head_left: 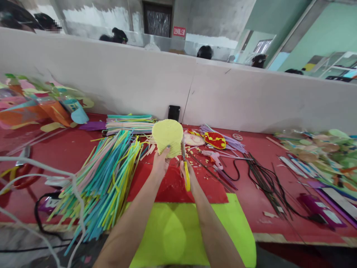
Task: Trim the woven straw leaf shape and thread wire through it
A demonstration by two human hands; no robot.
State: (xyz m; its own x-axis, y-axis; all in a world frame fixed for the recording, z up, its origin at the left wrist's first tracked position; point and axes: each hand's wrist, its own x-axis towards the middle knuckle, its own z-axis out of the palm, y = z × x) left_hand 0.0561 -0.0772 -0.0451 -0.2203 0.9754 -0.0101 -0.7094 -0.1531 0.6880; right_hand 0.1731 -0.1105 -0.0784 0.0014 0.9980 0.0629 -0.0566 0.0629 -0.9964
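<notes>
My left hand (161, 162) grips the lower edge of a pale yellow, ribbed piece with a rounded top (167, 134), held up above the table. In my right hand (188, 172) is a pair of yellow-handled scissors (187, 178), its blades pointing up along the right edge of that piece. Whether the blades touch the edge I cannot tell. Beneath both hands lies a red sheet (178, 190), and a bright yellow-green sheet (167, 230) covers the front edge. Small yellow scraps are scattered right of the scissors.
Bundles of coloured pipe cleaners (108, 175) lie to the left. A pink glue gun (214, 158) with a black cord, a red and yellow oval piece (215, 140) and dark thin sticks (259, 178) are on the right. A black phone (174, 112) leans against the white partition (134, 78).
</notes>
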